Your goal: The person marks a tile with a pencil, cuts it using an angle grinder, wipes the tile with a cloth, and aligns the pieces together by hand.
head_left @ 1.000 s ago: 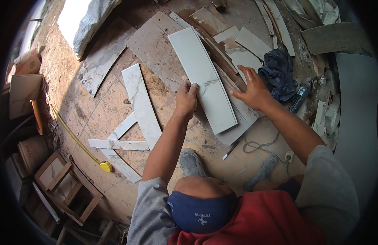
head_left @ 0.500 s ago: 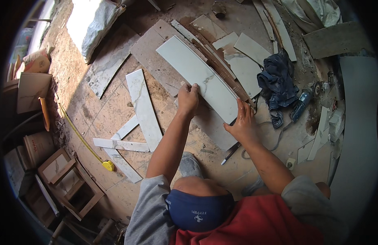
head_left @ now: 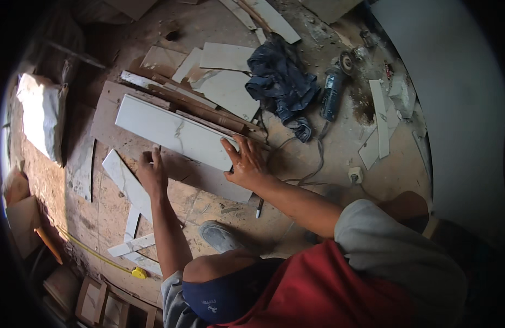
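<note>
A long white tile strip point(head_left: 176, 131) with grey veining lies slanted on a broad, dull tile slab point(head_left: 219, 186). My right hand point(head_left: 247, 162) is at the strip's right end, its fingers spread over the end and its thumb by the near corner, gripping it. Just off the strip's near edge is my left hand point(head_left: 153, 174). Its fingers are curled together, and anything small between them is hidden. Brown-edged tile pieces point(head_left: 208, 112) are stacked right behind the strip. A dark marker with a white end point(head_left: 259, 208) lies near the slab.
Cut white tile strips point(head_left: 127, 177) and a yellow tape measure point(head_left: 139, 273) lie at the left. Dark blue cloth point(head_left: 279, 76), an angle grinder point(head_left: 333, 90) and its cord point(head_left: 320, 156) are to the right. A grey panel point(head_left: 443, 109) stands at the far right.
The view has swung right, so the scene sits further left. My left hand has let go of the tile strip's near edge; my right hand stays at its right end.
</note>
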`<control>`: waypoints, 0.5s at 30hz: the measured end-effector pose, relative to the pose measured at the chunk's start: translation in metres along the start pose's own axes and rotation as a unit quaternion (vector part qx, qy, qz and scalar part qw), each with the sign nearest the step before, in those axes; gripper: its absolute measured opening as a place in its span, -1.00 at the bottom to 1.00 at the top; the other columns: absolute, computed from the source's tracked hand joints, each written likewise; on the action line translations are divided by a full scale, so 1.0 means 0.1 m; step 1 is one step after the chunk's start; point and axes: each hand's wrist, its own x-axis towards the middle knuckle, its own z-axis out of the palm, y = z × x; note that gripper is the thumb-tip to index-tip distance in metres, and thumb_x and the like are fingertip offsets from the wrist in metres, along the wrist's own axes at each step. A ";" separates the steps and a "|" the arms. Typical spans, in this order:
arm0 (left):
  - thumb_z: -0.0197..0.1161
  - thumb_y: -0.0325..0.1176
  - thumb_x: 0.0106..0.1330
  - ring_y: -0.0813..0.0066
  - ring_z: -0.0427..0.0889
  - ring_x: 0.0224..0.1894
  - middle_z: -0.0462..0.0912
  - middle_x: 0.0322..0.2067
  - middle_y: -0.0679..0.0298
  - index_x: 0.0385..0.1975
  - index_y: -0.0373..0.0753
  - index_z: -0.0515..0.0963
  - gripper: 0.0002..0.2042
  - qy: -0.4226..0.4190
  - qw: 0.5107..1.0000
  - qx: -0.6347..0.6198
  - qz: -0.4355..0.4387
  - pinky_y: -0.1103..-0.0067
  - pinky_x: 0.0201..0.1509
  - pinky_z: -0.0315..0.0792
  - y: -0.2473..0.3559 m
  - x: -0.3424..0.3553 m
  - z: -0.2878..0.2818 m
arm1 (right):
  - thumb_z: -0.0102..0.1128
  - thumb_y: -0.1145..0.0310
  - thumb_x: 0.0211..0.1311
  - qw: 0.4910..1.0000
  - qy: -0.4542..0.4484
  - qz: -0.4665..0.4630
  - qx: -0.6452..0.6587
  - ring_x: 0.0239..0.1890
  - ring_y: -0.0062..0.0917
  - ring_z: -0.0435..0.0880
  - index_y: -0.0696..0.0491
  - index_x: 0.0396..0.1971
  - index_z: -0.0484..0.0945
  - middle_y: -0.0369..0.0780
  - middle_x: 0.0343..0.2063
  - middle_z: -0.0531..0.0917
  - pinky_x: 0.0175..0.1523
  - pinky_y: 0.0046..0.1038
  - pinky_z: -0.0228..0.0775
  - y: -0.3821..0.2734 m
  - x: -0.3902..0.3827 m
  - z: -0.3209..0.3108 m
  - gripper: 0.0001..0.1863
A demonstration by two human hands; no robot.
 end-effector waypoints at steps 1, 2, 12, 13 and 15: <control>0.17 -0.14 0.41 0.19 0.62 -0.40 0.67 -0.44 0.04 -0.33 -0.43 0.56 -0.63 -0.020 1.000 -0.019 0.007 0.36 -0.23 0.46 -0.02 0.00 -0.04 | 0.48 0.05 -0.04 1.000 -0.003 -0.006 0.028 0.25 -0.01 0.27 -0.09 0.46 0.05 0.03 0.27 0.17 0.29 0.03 0.19 0.04 -0.04 -0.06 0.07; 0.16 -0.16 0.44 0.31 0.56 -0.39 0.62 -0.42 0.11 -0.26 -0.42 0.53 -0.65 -0.033 0.998 -0.040 0.034 0.42 -0.22 0.44 -0.02 -0.01 -0.11 | 0.45 0.03 0.00 1.000 0.010 -0.001 0.027 0.25 -0.02 0.29 -0.08 0.45 0.07 0.02 0.26 0.18 0.29 0.01 0.21 0.11 -0.09 -0.16 0.03; 0.06 -0.15 0.51 0.55 0.36 -0.36 0.50 -0.30 0.28 -0.07 -0.34 0.48 -0.67 -0.295 0.939 0.008 0.178 0.56 -0.26 0.30 0.91 -0.21 -0.77 | 0.38 0.05 0.03 0.886 -0.334 0.268 -0.181 0.08 -0.12 0.57 0.15 0.06 0.47 0.01 -0.06 0.61 0.14 -0.21 0.42 3.47 -1.29 -2.58 -0.34; 0.11 -0.22 0.46 0.57 0.35 -0.40 0.51 -0.35 0.28 -0.10 -0.36 0.49 -0.72 -0.348 0.919 0.026 0.181 0.55 -0.31 0.28 1.08 -0.26 -0.71 | 0.41 0.06 0.04 0.898 -0.293 0.275 -0.179 -0.01 -0.19 0.64 0.18 0.00 0.51 0.01 -0.10 0.64 0.06 -0.27 0.48 3.66 -1.52 -2.68 -0.38; 0.15 -0.32 0.39 0.51 0.45 -0.39 0.58 -0.33 0.23 -0.13 -0.37 0.51 -0.77 -0.432 0.886 0.085 0.145 0.53 -0.29 0.35 1.44 -0.43 -0.57 | 0.43 0.07 0.05 0.913 -0.254 0.312 -0.067 -0.05 -0.25 0.66 0.19 -0.03 0.52 -0.01 -0.13 0.66 0.02 -0.31 0.50 3.87 -1.69 -2.52 -0.40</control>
